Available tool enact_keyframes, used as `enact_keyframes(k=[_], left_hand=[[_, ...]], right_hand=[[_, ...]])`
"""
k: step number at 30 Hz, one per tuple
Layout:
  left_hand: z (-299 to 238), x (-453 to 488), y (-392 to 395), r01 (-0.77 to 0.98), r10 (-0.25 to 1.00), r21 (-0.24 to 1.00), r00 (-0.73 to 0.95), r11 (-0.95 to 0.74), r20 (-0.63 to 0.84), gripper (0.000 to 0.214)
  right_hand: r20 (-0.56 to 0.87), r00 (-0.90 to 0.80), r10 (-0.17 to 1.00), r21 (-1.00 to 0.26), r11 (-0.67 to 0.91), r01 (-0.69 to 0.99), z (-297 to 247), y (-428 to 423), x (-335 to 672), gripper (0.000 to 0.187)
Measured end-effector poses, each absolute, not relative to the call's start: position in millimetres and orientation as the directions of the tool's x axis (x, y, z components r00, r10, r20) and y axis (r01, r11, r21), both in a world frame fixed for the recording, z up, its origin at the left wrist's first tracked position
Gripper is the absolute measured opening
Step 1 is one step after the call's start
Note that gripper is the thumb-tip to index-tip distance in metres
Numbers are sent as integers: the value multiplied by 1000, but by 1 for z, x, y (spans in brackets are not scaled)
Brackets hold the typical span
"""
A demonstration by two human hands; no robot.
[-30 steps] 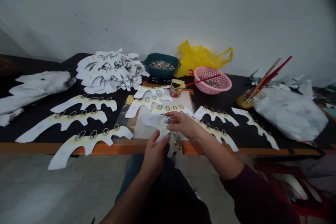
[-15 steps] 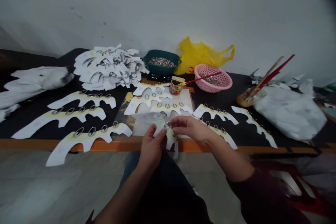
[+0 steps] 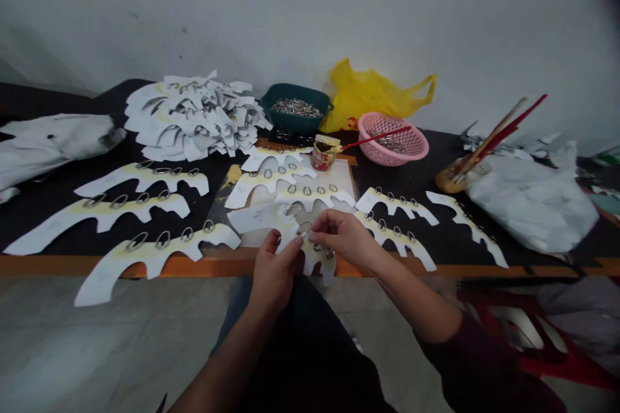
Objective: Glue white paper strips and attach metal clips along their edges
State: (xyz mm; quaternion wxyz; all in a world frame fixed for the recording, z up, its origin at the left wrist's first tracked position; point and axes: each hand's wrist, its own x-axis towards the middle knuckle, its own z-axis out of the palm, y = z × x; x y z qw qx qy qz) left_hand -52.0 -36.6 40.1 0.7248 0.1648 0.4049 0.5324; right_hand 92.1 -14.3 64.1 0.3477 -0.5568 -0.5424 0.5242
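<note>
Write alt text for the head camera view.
A person's left hand holds a white scalloped paper strip while the right hand works at a metal ring on it. More ringed paper strips lie across a black table. Behind them are a pile of paper cutouts, a teal basket of rings, a pink basket and a yellow plastic bag.

Small handcraft workshop; long bench [image 3: 48, 265] laid with cut white card shapes [image 3: 191, 117]; green tub [image 3: 295, 103] of metal rings [image 3: 295, 108]; brush pot [image 3: 323, 156]; bare concrete floor [image 3: 121, 342].
</note>
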Motion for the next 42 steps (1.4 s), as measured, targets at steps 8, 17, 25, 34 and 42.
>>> enact_keyframes(k=[8,17,25,34,42], left_hand=[[43,-56,-32,-732,890,556,150,393,-432,37],[32,-58,-47,-827,859,337,299,451,-415,41],[14,-41,-59,-651,919,673,104,351,-379,35],[15,-45,-65,-654,896,658,68,373,-440,31],[32,-37,-61,-591,883,689,89,419,-461,37]], right_hand=[[-374,-220,901,-926,-351,137,74,-18,95,27],[-194,-56,979,-963,-180,202,70,-23,84,13],[-163,-48,985,-951,-144,273,57,-33,81,10],[-234,38,971,-964,-237,121,54,-43,74,18],[-158,-21,987,-982,-155,104,64,-51,85,11]])
